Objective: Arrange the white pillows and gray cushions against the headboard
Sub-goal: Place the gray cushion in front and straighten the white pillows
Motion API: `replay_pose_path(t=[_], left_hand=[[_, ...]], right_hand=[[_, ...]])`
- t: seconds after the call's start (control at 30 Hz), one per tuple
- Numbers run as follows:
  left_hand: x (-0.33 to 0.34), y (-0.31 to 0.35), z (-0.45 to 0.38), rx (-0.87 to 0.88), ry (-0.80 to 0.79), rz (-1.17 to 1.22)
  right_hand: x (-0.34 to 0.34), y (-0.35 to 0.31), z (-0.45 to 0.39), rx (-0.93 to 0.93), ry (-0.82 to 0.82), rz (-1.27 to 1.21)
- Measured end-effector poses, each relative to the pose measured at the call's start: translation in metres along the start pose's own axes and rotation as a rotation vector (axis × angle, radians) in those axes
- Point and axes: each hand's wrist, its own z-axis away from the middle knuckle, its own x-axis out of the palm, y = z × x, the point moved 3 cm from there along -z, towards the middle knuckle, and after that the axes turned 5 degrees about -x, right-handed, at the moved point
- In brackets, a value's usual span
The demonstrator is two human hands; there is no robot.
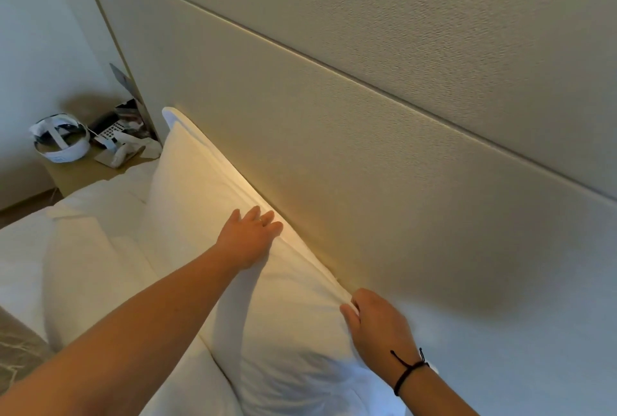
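A large white pillow [213,202] stands upright, leaning against the beige padded headboard [367,155]. My left hand [250,235] lies flat with fingers spread on the pillow's upper edge, close to the headboard. My right hand [377,325] pinches the pillow's near top corner between thumb and fingers. A second white pillow [83,268] lies on the bed to the left, in front of the standing one. A gray patterned fabric [16,352] shows at the lower left edge; what it belongs to is unclear.
A wooden nightstand [76,175] sits left of the bed, carrying a white headset [61,141], a telephone [112,135] and leaflets. A white wall is behind it. The white bedding [20,248] spreads across the left.
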Motion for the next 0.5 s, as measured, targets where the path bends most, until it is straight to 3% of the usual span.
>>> replay_pose_path(t=[0.4, 0.5], left_hand=[[0.011, -0.045, -0.058, 0.030, -0.117, -0.377], [0.015, -0.052, -0.066, 0.020, -0.139, -0.358]], right_hand=[[0.025, -0.056, -0.067, -0.032, -0.201, 0.012], [0.030, -0.062, -0.082, -0.029, -0.229, -0.028]])
